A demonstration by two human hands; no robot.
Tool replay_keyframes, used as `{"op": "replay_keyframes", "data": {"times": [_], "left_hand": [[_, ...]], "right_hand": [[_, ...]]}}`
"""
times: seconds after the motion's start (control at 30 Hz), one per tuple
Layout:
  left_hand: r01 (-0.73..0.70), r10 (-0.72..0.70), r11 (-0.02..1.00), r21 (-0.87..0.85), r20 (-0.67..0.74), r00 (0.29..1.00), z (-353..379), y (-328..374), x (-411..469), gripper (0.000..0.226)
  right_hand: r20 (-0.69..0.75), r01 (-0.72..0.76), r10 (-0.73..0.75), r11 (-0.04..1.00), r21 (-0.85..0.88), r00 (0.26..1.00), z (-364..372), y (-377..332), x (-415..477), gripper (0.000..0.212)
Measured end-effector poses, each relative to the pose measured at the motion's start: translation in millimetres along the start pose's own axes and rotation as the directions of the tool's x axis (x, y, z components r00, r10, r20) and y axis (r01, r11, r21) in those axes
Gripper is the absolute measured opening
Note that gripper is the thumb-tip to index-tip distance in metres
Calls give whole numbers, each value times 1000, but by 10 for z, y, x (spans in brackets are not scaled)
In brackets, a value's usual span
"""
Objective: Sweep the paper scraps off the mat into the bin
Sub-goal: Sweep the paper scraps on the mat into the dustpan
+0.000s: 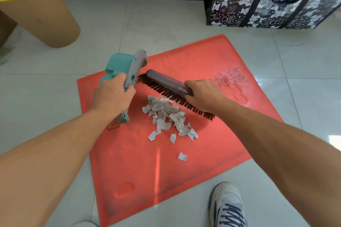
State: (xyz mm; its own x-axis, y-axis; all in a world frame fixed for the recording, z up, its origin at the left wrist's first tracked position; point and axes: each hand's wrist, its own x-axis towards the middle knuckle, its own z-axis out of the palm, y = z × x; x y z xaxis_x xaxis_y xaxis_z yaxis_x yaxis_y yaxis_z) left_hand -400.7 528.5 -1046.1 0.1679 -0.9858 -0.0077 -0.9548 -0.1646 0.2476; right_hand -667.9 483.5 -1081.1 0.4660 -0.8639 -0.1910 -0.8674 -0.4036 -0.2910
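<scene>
Red mat [203, 162] on a tiled floor, where the left hand [112, 96] is clenched around a teal dustpan [120, 62] with a grey toothed edge, and the right hand [203, 94] grasps a dark-bristled brush [166, 81]. The paper scraps [164, 114] lie heaped on the mat between the two grips, just under the bristles. Just beyond the right hand, worn dark characters [230, 79] on the mat are too smudged to read.

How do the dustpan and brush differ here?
The dustpan is teal with a grey toothed rim; the brush is dark with black-brown bristles. The dustpan stands apart from the paper scraps, while the brush's bristles reach the pile's far edge. Both are hand-held at the red mat.
</scene>
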Motion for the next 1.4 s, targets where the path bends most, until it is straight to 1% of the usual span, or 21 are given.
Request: {"op": "replay_keyframes", "data": {"times": [0.1,0.23,0.33,0.4,0.47,0.53,0.6,0.67,0.73,0.77,0.83,0.93,1.03,1.1,1.2,1.33,1.4], "left_hand": [[16,-16,1000,-18,-4,1000,-45,-59,7,23],[58,-58,998,-29,12,998,-82,-171,32,24],[74,-74,996,-44,5,997,-119,-189,54,25],[77,-77,996,-54,6,997,-134,-195,56,26],[78,-78,996,-50,8,997,-133,-190,55,26],[91,-90,995,-42,11,996,-122,-184,57,26],[94,-94,995,-32,11,996,-101,-176,64,25],[81,-81,996,-25,7,997,-81,-173,71,25],[71,-71,997,-28,7,997,-63,-178,78,25],[67,-67,997,-29,7,998,-57,-175,76,25],[65,-65,998,-24,9,998,-48,-158,68,24],[69,-69,998,-14,16,998,-42,-135,58,24],[76,-75,997,-27,19,997,-63,-142,61,24],[77,-76,997,-23,14,997,-80,-144,61,25],[77,-77,997,-17,10,997,-95,-130,51,25],[70,-70,997,-19,6,998,-63,-145,60,25],[68,-67,998,-18,7,998,-43,-145,58,25]], "right_hand": [[68,115,-113,993,-20,991,-100,-41,-97,11],[256,209,-192,977,-40,947,-154,-183,-208,11],[412,253,-213,966,-46,886,-84,-324,-264,9],[500,291,-233,956,-39,834,-7,-409,-283,2],[570,325,-250,945,-31,782,82,-463,-301,6],[612,344,-255,938,-30,748,179,-495,-309,11],[621,326,-249,945,-11,743,242,-509,-300,11],[629,288,-234,958,18,741,255,-505,-270,7],[639,284,-224,959,8,736,249,-499,-239,5],[623,291,-224,957,-5,749,239,-501,-231,6],[547,297,-229,954,-39,805,238,-490,-218,4],[441,263,-212,963,-57,872,206,-471,-189,5],[388,252,-228,968,-11,893,80,-473,-176,2],[393,268,-257,963,27,883,-42,-474,-177,6],[495,313,-281,950,20,822,-189,-500,-175,1],[700,334,-249,942,15,670,-138,-585,-260,5],[749,352,-231,936,-3,620,-21,-602,-329,8]]}}
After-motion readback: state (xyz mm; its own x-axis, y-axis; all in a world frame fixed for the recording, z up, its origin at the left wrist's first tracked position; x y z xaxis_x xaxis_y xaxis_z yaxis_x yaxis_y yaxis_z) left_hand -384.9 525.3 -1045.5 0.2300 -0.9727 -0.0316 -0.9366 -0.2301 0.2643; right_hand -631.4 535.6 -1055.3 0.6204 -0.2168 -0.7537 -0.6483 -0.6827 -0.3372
